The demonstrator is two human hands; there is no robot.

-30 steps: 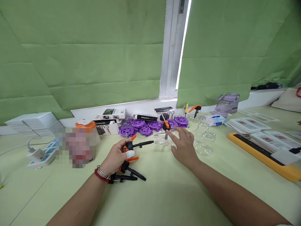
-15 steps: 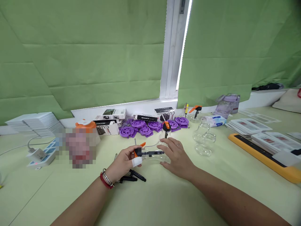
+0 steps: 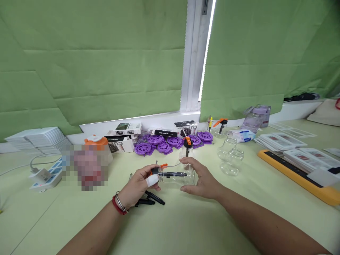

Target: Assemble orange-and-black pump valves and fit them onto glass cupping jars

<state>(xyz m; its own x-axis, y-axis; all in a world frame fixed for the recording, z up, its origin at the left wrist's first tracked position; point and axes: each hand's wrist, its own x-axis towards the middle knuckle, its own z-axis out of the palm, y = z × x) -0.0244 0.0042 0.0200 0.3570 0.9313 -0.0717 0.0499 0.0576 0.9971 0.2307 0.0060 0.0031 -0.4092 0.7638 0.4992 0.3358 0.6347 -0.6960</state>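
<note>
A clear glass oil bottle (image 3: 176, 180) lies on its side between my hands, with a black tube running inside it. My left hand (image 3: 136, 186), with white tape on the thumb, grips the black and orange pump head (image 3: 155, 171) at the bottle's neck. Around the wide base end curves my right hand (image 3: 203, 179), thumb below and fingers above. Under my left wrist, black pump tubes (image 3: 152, 199) lie on the table. Just beyond stands another glass bottle with an orange and black head (image 3: 188, 142).
Two bare glass bottles (image 3: 230, 164) stand to the right, near a tissue pack (image 3: 241, 136). Purple plastic holders (image 3: 165, 148) and boxes (image 3: 120, 144) line the back. An orange and black paper trimmer (image 3: 292, 173) lies right; a power strip (image 3: 50, 177) lies left.
My right hand has slid back toward the bottle's base, its fingers now round the end, uncovering more glass. The bottle and my left hand have shifted only slightly.
</note>
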